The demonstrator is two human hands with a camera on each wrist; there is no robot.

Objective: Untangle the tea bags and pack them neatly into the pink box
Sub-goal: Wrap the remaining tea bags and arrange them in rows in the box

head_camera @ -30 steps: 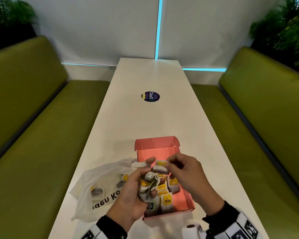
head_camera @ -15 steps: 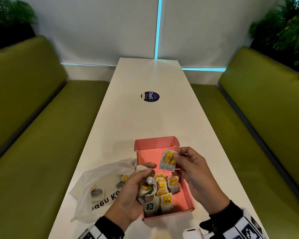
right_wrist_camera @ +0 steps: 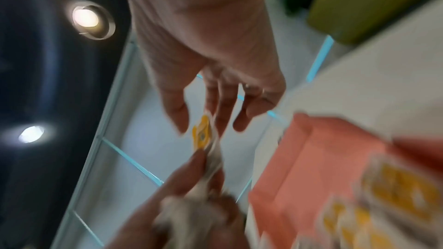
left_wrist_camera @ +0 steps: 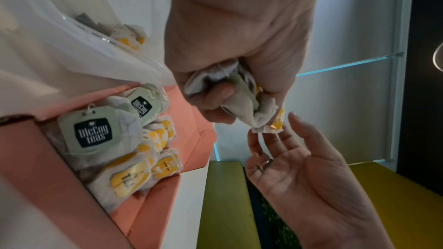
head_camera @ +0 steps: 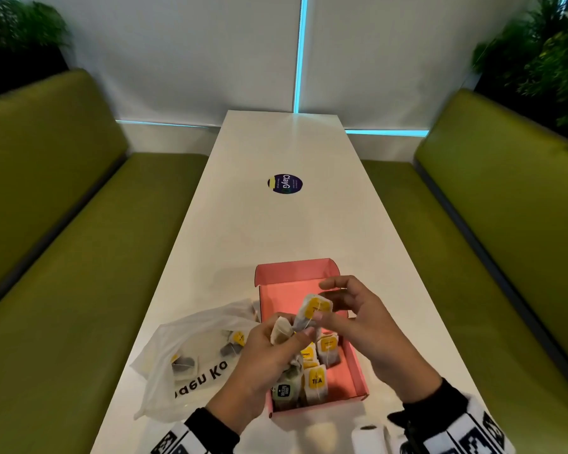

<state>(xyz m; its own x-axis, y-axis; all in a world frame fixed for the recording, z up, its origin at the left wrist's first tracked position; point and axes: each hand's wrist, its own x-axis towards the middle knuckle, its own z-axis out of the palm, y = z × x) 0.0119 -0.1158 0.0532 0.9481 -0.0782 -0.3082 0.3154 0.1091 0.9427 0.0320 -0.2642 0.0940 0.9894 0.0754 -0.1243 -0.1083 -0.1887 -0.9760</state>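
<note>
Your left hand grips a crumpled clump of white tea bags above the open pink cardboard box | your right hand, fingers loosely spread, touches one yellow-tagged tea bag | packed bags stand in the box's near end | translucent plastic bag lies left

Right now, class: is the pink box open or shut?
Open. The pink box has its lid folded back, and tea bags show standing inside it.
</note>
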